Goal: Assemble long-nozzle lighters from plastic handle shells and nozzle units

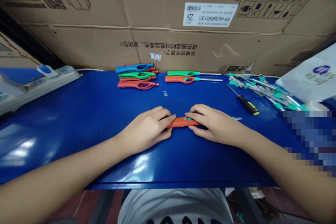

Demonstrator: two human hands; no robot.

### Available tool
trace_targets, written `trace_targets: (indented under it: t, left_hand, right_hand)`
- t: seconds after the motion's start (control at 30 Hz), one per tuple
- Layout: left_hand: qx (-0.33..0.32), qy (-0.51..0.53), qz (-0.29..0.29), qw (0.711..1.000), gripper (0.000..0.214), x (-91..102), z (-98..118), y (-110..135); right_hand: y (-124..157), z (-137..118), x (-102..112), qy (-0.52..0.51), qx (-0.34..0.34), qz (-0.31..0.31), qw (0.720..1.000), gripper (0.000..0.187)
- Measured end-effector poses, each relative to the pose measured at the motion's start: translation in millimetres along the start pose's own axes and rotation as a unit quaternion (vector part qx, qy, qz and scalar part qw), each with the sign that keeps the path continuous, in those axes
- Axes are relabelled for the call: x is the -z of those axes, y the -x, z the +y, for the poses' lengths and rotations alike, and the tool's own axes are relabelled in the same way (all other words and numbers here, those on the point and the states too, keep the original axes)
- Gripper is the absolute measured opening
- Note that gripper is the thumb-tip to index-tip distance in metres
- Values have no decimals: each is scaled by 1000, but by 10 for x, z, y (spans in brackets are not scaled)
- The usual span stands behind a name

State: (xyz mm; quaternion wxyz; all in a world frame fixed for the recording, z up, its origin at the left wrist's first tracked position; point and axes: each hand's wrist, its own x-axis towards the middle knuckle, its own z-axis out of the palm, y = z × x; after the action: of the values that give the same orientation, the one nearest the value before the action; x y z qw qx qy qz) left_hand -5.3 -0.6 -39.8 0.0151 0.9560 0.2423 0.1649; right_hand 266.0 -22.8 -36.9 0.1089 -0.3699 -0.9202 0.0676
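Note:
An orange gas lighter (181,122) with teal inner parts lies across the middle of the blue table, between both hands. My left hand (151,126) is closed around its left end. The right end is in the grip of my right hand (210,122), whose fingers cover part of the body. A short piece of its metal tube (238,118) shows past the right hand. Behind the hands are a green long-tube lighter (181,73) and an orange one (180,79), side by side.
Lighter bodies without tubes, including a blue one (133,68) and a red one (131,84), lie at the back left. A screwdriver (248,105) and a pile of metal tubes (270,89) are to the right. Cardboard (157,14) walls the back; a power strip (39,84) stands left.

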Motion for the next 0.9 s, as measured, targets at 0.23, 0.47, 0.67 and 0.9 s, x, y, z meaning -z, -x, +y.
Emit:
trace_targets:
  t: [0.23,0.47,0.67,0.9]
  left_hand:
    - [3,86,24,996,27,16,30,-5]
    - [29,185,41,981,21,35,24,-27]
    - [45,242,98,964,23,33,-84,-68]
    - [-8,223,117,968,23,98,-86,-61]
  right_hand:
    - [17,-26,16,-26,43,4,999,31]
    - [14,-23,64,-44,42,-9,998,32]
    - [11,66,123,-82,6,1,997,30]
    - [43,135,144,-94,13,34,995,26]
